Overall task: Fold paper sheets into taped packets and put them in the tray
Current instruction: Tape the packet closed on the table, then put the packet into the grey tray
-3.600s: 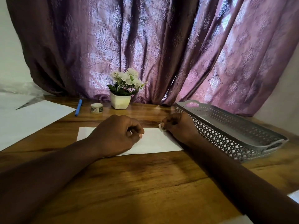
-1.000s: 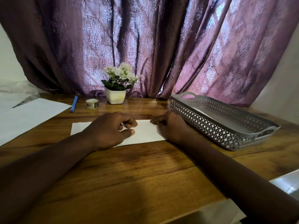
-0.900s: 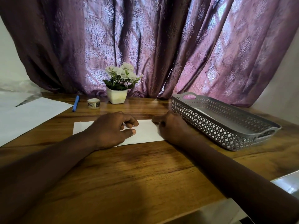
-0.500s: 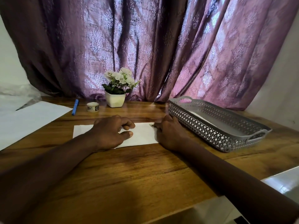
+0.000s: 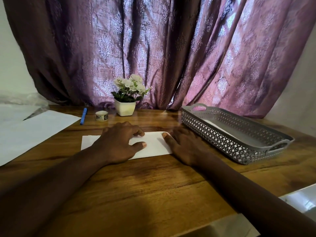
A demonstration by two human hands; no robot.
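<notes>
1. Folded paper (image 5: 154,145): white, oblong, flat on table (image 5: 145,185), pinned under both hands. No writing seen on it. Any tape on it can't be made out.
2. L hand (image 5: 118,142): lies on the L half of the paper. Fingers bent at the knuckles, close together, tips down near the paper's far edge. Thumb (image 5: 142,144) stretched out flat on the sheet, apart from the fingers. Grips nothing, only presses.
3. R hand (image 5: 185,145): palm down over the paper's R end. Fingers fairly straight, laid side by side, pointing away from the person. Thumb tip (image 5: 165,135) on the far R corner, facing the L thumb w/ bare paper btwn them.
4. Tray (image 5: 213,139): grey plastic, lattice-cut walls, loop handle at each end. Sits just beyond the R fingers' outer side, near but not touching. White sheet in tray (image 5: 216,125), partly hidden by the wall.
5. Tape roll (image 5: 101,115): small, pale, dark print on its side, too small to read. Beyond the L fingertips, to their L.
6. Pen (image 5: 83,116): blue, no brand legible. Just L of the roll.
7. Flower pot (image 5: 125,108): white, square, w/ white flowers. Straight past the L fingertips, at the table's back edge.
8. Loose sheet (image 5: 34,130): large, white, blank. Well L of the L hand.
9. Curtain (image 5: 153,48): purple, damask pattern, behind everything.
10. White surface (image 5: 230,226): near corner, below the R forearm. Can't tell what it is.
</notes>
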